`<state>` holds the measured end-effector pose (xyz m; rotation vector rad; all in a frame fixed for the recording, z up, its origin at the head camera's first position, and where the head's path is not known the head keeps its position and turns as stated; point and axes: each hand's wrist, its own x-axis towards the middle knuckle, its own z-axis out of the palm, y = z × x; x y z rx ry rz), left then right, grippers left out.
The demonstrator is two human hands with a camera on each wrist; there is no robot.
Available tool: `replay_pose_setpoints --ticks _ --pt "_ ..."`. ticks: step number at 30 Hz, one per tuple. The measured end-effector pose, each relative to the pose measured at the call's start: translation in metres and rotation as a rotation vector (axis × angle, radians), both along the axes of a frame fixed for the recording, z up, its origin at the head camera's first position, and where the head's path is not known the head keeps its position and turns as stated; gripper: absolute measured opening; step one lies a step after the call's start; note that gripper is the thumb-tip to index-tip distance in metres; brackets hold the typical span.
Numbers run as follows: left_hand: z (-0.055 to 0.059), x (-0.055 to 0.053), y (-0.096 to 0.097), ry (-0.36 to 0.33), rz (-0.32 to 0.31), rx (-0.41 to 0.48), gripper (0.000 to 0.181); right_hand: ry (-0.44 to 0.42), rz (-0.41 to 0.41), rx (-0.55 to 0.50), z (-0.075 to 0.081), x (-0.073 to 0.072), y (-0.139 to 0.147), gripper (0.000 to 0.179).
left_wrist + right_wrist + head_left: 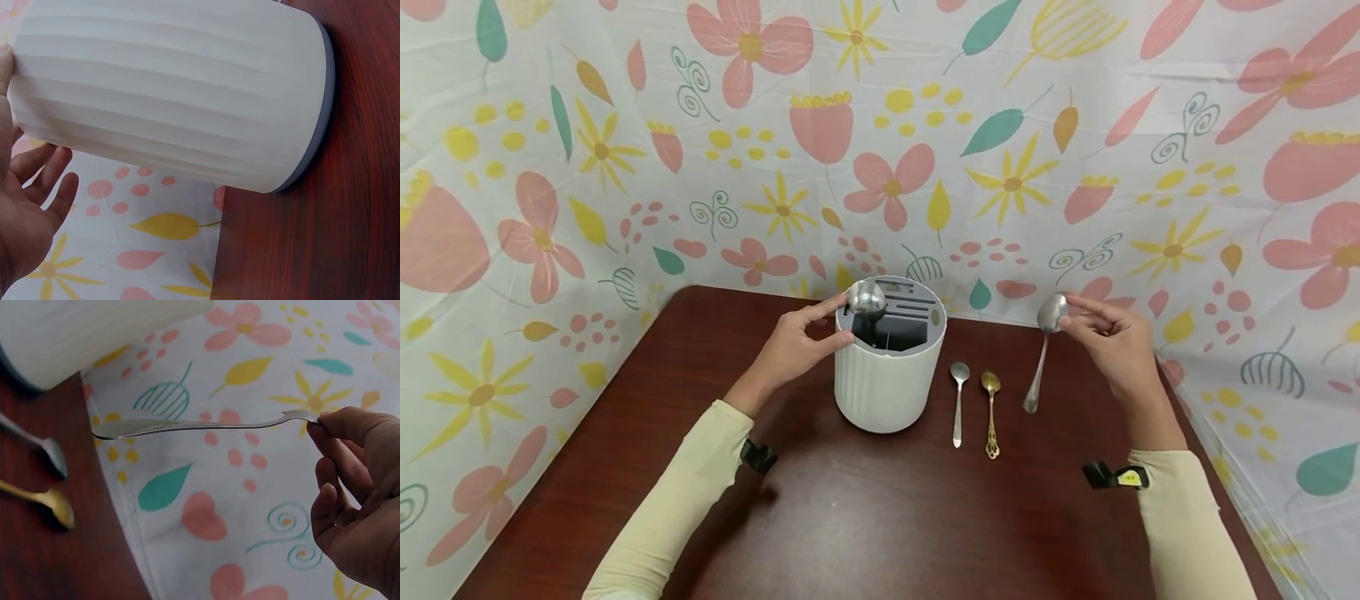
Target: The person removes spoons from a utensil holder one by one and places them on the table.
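At the left side of a white ribbed utensil holder [886, 392], my left hand [797, 346] holds the rim, thumb in front and fingers farther back. In the left wrist view the fingertips of the left hand [31, 200] meet the ribbed wall. A silver ladle [867, 298] stands in the holder, its rounded head above the grey slotted top; its lower part is hidden. My right hand [1108, 337] pinches a silver spoon [1042, 358] by its bowl, the handle hanging down. The right wrist view shows this spoon [187, 426] between thumb and finger.
A smaller silver spoon [958, 404] and a gold spoon [991, 412] with an ornate handle lie side by side on the dark wooden table [850, 517], right of the holder. A flower-patterned cloth [880, 125] hangs behind the table and along its sides.
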<state>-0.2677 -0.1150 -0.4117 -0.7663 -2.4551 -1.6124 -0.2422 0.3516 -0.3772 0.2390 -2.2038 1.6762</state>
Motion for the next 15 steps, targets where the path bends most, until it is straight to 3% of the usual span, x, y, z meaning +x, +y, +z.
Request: replay_pose_setpoints --ticks 10,15 --pt "0.001 0.001 0.0 0.0 0.009 -0.01 0.064 -0.095 -0.02 0.167 -0.028 -0.001 0.019 0.041" --pt "0.002 0.001 0.001 0.001 0.011 -0.015 0.063 -0.178 -0.034 0.199 -0.04 -0.003 0.021 0.043"
